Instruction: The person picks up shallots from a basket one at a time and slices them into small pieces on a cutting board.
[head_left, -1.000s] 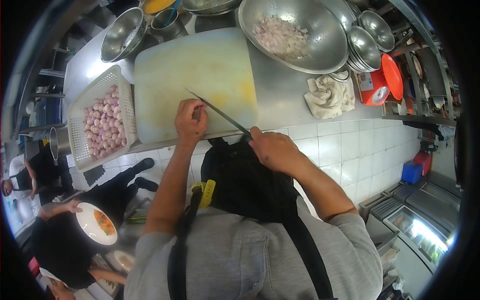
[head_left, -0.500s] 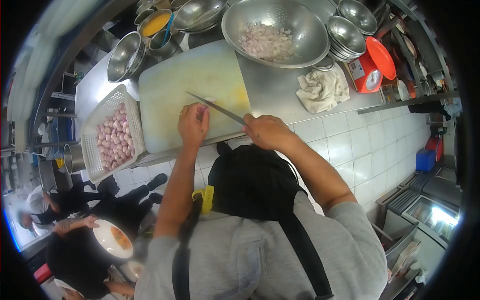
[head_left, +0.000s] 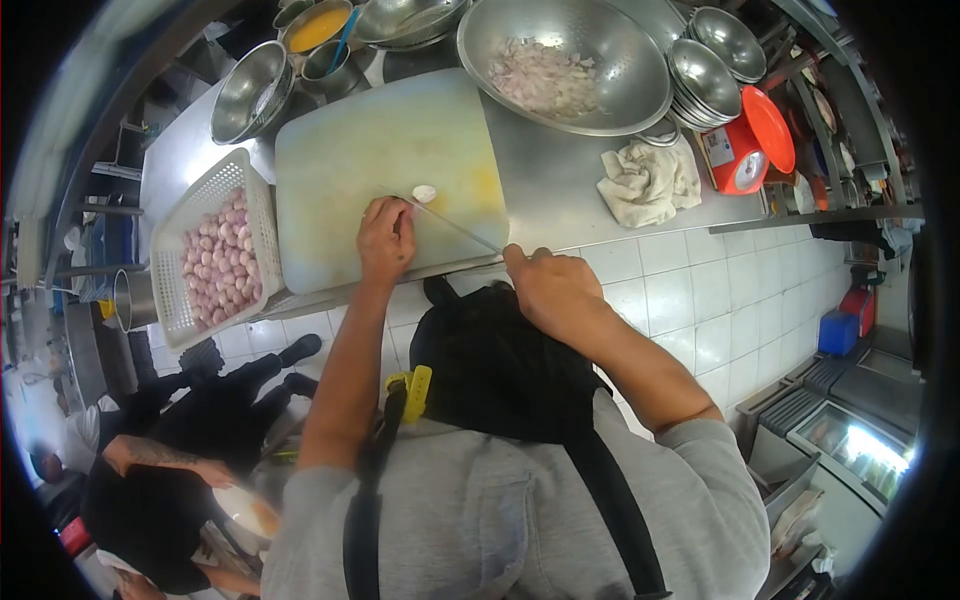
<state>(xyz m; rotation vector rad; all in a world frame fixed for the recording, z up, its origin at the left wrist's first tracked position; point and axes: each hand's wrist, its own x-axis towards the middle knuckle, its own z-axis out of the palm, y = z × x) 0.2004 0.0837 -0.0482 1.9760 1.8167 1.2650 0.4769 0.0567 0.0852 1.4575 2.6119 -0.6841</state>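
My right hand (head_left: 550,288) is wrapped around the handle of a kitchen knife (head_left: 458,226), whose blade slants across the near part of a pale cutting board (head_left: 350,140). At the blade's tip end, my left hand (head_left: 385,242) has its fingers curled together on a shallot, mostly hidden by the fingers. Just beyond the blade, a pale shallot piece (head_left: 424,193) lies on the board. To the left, a white plastic basket (head_left: 262,215) holds many whole pinkish shallots (head_left: 222,262).
Past the board stands a large steel colander (head_left: 630,75) with chopped shallots (head_left: 540,80). A crumpled cloth (head_left: 650,182), a red scale (head_left: 735,150) and stacked steel bowls (head_left: 700,80) are on the right. A co-worker (head_left: 160,460) holding a plate is at lower left.
The knife's tip has come down and nearer to my left fingertips, and my right hand has shifted slightly right and toward me. The pale shallot piece now shows more fully beyond the blade.
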